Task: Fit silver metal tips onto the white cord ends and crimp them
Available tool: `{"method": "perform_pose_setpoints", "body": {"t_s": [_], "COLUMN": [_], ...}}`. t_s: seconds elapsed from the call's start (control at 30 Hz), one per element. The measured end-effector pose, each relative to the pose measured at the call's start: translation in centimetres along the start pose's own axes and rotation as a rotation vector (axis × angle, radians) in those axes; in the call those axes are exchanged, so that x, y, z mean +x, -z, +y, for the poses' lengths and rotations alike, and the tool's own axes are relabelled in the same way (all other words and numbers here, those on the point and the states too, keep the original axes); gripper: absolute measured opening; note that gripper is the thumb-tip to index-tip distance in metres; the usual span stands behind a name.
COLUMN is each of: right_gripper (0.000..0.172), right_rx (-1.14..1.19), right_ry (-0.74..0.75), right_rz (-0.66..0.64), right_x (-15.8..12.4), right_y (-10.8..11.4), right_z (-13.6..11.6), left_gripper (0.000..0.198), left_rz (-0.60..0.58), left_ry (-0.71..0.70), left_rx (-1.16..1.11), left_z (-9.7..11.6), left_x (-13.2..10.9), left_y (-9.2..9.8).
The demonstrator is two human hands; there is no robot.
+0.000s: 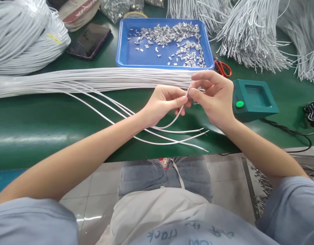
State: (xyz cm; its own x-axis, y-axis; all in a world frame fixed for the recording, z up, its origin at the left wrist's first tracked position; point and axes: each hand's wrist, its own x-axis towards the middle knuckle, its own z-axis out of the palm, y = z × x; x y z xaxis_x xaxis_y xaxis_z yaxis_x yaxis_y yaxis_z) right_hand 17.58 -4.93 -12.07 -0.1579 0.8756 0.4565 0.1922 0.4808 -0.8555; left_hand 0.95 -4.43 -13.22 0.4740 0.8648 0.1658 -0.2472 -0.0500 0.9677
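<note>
My left hand (164, 103) pinches the end of a thin white wire (175, 119) between thumb and forefinger, just above the green table (44, 119). My right hand (213, 97) meets it fingertip to fingertip, pinched at the same wire end, perhaps on a small metal piece that I cannot make out. A long bundle of white wires (95, 79) lies across the table behind both hands. A few loose wires (172, 134) trail toward the table's front edge. A blue tray (123, 51) holding several small metal clips (172, 37) stands behind the bundle.
A teal box with a green button (254, 98) sits right of my right hand, its black cable (287, 131) running right. Red-handled scissors (223, 68) lie by the tray. A dark phone (90, 40) and bagged wire coils (24, 37) are at the back left; wire heaps (251, 37) at back right.
</note>
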Motion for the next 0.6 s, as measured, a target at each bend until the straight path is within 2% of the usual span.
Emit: {"method": "perform_pose_setpoints", "body": {"t_s": [0.17, 0.43, 0.6], "right_gripper": [0.015, 0.025, 0.016], "right_rx": [-0.054, -0.142, -0.183], "right_ry": [0.03, 0.072, 0.088], "right_rz": [-0.009, -0.025, 0.01], "right_x": [-0.22, -0.55, -0.67], "right_y": [0.01, -0.08, -0.19], "right_z": [-0.4, -0.39, -0.03], "left_gripper": [0.034, 0.03, 0.029], "left_rz": [0.074, 0.141, 0.164], "left_ry": [-0.044, -0.063, -0.029], "left_rx": [0.029, 0.041, 0.094], "left_z": [-0.04, 0.01, 0.24], "left_x": [0.05, -0.01, -0.19], "left_y": [-0.02, -0.17, -0.49]}}
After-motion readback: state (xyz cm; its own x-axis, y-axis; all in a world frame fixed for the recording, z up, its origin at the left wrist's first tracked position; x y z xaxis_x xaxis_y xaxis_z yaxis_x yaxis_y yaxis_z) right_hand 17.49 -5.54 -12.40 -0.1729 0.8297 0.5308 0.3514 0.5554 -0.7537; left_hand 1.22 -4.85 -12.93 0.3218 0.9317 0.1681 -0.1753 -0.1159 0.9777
